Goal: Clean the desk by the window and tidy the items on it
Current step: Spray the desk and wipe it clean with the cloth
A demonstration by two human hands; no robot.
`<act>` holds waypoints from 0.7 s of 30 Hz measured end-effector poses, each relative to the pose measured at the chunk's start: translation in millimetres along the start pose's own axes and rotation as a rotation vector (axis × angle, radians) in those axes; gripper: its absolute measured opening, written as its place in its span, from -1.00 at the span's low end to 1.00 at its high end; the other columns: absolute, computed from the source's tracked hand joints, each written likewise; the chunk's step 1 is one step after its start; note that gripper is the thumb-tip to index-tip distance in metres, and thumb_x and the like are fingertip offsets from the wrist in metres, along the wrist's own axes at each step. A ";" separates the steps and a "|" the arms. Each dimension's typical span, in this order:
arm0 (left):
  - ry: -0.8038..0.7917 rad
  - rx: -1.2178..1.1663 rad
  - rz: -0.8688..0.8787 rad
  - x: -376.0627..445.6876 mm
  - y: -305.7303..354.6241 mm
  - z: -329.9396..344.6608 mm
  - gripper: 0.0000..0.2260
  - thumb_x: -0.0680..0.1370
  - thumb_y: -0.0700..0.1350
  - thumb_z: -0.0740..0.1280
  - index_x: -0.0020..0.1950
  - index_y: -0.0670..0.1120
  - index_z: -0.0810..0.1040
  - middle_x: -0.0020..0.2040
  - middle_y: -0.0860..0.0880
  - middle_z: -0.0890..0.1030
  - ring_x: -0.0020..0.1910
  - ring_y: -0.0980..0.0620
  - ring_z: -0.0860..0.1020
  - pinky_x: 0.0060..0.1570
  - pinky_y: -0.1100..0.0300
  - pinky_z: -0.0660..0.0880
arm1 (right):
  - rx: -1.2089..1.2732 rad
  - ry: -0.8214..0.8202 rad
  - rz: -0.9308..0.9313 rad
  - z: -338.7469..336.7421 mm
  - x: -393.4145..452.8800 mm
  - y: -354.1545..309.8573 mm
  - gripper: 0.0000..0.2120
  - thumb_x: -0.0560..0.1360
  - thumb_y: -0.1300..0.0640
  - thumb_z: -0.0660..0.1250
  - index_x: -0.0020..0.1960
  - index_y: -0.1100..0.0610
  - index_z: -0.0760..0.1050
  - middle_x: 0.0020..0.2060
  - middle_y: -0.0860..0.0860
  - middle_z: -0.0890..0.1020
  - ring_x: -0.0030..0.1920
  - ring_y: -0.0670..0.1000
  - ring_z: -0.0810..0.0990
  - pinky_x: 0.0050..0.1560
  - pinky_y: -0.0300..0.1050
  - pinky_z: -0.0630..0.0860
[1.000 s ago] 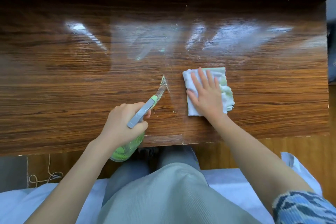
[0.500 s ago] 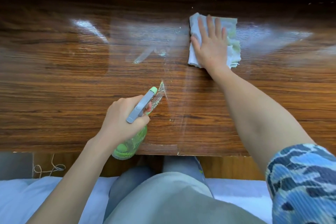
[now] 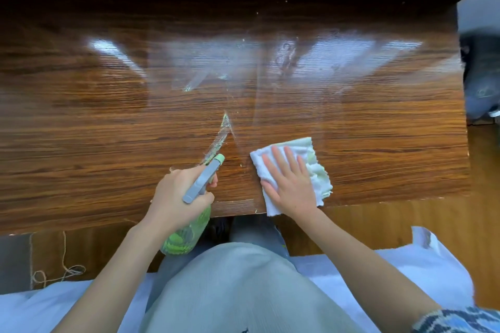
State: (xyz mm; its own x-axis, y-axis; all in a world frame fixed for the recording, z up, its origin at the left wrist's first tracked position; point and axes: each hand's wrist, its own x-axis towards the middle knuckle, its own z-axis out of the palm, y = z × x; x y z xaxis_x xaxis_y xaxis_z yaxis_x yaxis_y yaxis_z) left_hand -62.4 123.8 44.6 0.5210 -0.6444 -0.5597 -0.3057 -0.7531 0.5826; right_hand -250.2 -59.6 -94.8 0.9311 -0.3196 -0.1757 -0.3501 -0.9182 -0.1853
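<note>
The dark wooden desk (image 3: 108,130) fills the view, glossy with streaks of wet glare across its middle. My left hand (image 3: 178,194) grips a green spray bottle (image 3: 189,235) with a grey trigger head, nozzle pointing up and to the right over the near edge. My right hand (image 3: 289,181) lies flat, fingers spread, on a white and pale green cloth (image 3: 316,165) at the desk's near edge, just right of the nozzle. The cloth's lower corner hangs slightly past the edge.
A grey wall runs along the desk's far side. A dark blurred object (image 3: 481,76) sits past the desk's right end. Below the desk are a wooden floor, a loose string (image 3: 62,270) at the left, white bedding (image 3: 405,278) and my legs.
My right hand has pulled the cloth from the far side of the desk back to the near edge. My left hand and the spray bottle have barely moved.
</note>
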 end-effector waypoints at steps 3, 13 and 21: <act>-0.013 0.024 0.030 -1.8 1.2 -5.7 -0.83 0.32 -0.04 0.20 -0.16 0.03 0.53 -0.36 0.05 0.58 -0.38 0.05 0.52 -0.38 0.21 0.36 | 0.000 -0.019 -0.004 1.5 -18.4 0.8 -0.47 0.63 -0.20 -0.03 0.52 0.00 0.19 0.52 0.06 0.20 0.53 0.18 0.10 0.47 0.19 0.06; 0.084 -0.008 -0.136 17.9 -8.5 -21.5 -0.89 0.42 -0.22 0.36 -0.23 -0.01 0.55 -0.38 0.06 0.55 -0.35 0.03 0.51 -0.38 0.20 0.33 | 0.005 -0.014 -0.002 0.7 -26.9 2.6 -0.47 0.62 -0.21 -0.02 0.51 0.01 0.20 0.51 0.08 0.21 0.52 0.20 0.14 0.48 0.19 0.03; 0.133 -0.022 -0.154 21.6 -10.0 -31.9 -0.88 0.41 -0.23 0.37 -0.16 0.00 0.54 -0.39 0.08 0.51 -0.41 0.03 0.45 -0.39 0.22 0.26 | 0.014 -0.037 0.006 0.9 -27.1 2.3 -0.47 0.62 -0.21 -0.02 0.52 0.00 0.20 0.51 0.08 0.22 0.53 0.18 0.11 0.49 0.19 0.03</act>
State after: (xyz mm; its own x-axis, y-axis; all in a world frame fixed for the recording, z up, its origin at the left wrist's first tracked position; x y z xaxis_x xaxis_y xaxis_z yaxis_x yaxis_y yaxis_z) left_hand -22.7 121.6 45.5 0.6612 -0.4976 -0.5614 -0.1973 -0.8373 0.5099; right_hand -276.4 -52.9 -91.4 0.9246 -0.3159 -0.2128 -0.3573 -0.9129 -0.1973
